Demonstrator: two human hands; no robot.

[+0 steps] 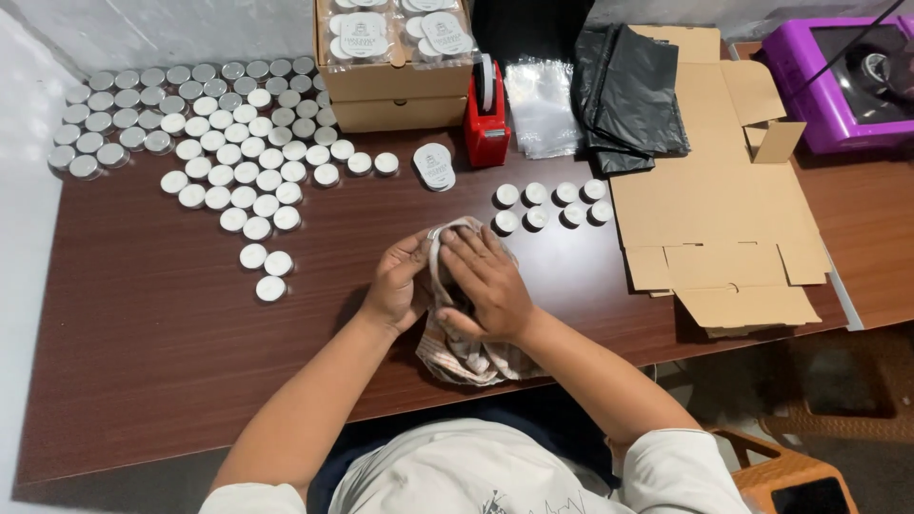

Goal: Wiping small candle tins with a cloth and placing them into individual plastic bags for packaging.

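Your left hand (pixel 398 283) and right hand (pixel 490 281) meet near the middle of the dark brown wood-grain table (pixel 143 362). Both close around a soft, crumpled striped cloth (pixel 457 354). Left fingers curl into its left side; the right palm lies flat over the top, fingers spread and pressing down. The cloth bunches between your palms and trails toward the near table edge. A small round rim (pixel 435 231) shows at the top of the bundle, just above your left thumb; what it belongs to cannot be told.

Far left: many small round tealight candles (pixel 228 143), white wax in thin silvery metal cups, set in loose rows. The farthest rows look greyer. Three stand apart, nearer to you (pixel 267 271).

Right of your hands: eight more tealights (pixel 550 205) in two short rows.

Far centre: an open cardboard box (pixel 395 81), stacked on a second flat one, holds clear packets of tealights with round white labels (pixel 362 33). A short stack of round white labels (pixel 434 165) lies just in front of it.

Beside the box: a red tape dispenser (pixel 486 114), glossy clear plastic bags (pixel 541 100), a crumpled black plastic bag (pixel 628 90).

Right: flat, unfolded cardboard box blanks (pixel 714 200), matte brown. Far right corner: a purple machine (pixel 838 76) with a dark top.
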